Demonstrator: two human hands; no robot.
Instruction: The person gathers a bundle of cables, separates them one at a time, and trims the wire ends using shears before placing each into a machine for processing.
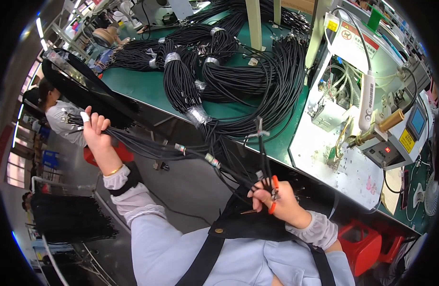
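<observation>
My left hand (96, 131) is raised at the left, its fingers wrapped round one end of a bundle of black cables (153, 147). Small metallic connectors (69, 117) stick out past that fist, and a white cover sits on one fingertip. The bundle runs across in front of me, with printed tags (212, 160) around it. My right hand (276, 202) is closed in front of my apron, on a small tool with orange-red handles (274, 208), which looks like snips. Cable ends also pass at its fingers; whether they are gripped is hard to tell.
Large coils of black cable (248, 81) lie on the green-topped table (129, 83) ahead. A machine with a small screen (410, 126) stands on a white surface at the right. Red stools (360, 245) stand at lower right. Black cables hang on a rack (69, 217) at left; a person (64, 117) sits beyond.
</observation>
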